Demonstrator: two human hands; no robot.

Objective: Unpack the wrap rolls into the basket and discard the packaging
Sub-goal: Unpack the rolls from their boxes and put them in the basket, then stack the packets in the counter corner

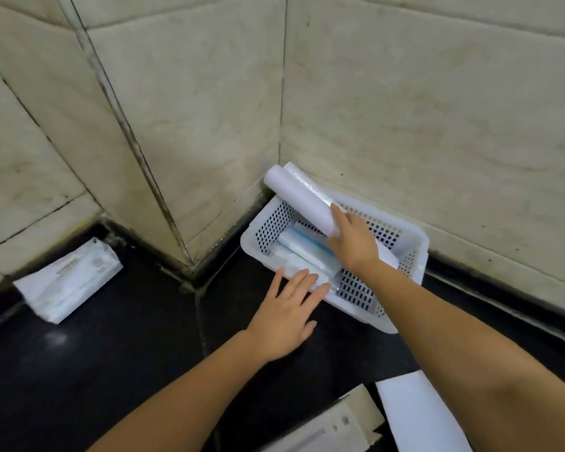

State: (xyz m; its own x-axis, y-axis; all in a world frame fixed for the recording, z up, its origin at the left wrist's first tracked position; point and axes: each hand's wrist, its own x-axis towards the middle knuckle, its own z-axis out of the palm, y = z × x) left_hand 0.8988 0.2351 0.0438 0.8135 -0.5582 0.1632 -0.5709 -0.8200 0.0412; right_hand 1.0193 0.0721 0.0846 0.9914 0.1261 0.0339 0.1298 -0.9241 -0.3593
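A white perforated basket (pixel 415 246) sits on the dark counter against the corner of the tiled wall. My right hand (pixel 353 243) grips a white wrap roll (pixel 299 199) by its near end, over the basket; the roll slants up toward the wall corner, with a second clear-wrapped roll (pixel 307 181) right behind it. Several wrapped rolls with blue print (pixel 307 247) lie inside the basket. My left hand (pixel 291 313) rests flat with fingers spread at the basket's near left rim, touching a wrapped roll there.
A white plastic package (pixel 67 282) lies on the counter at the left by the wall. Opened white cardboard packaging (pixel 336 425) and a white sheet (pixel 418 415) lie at the bottom edge. Tiled walls close the back and right.
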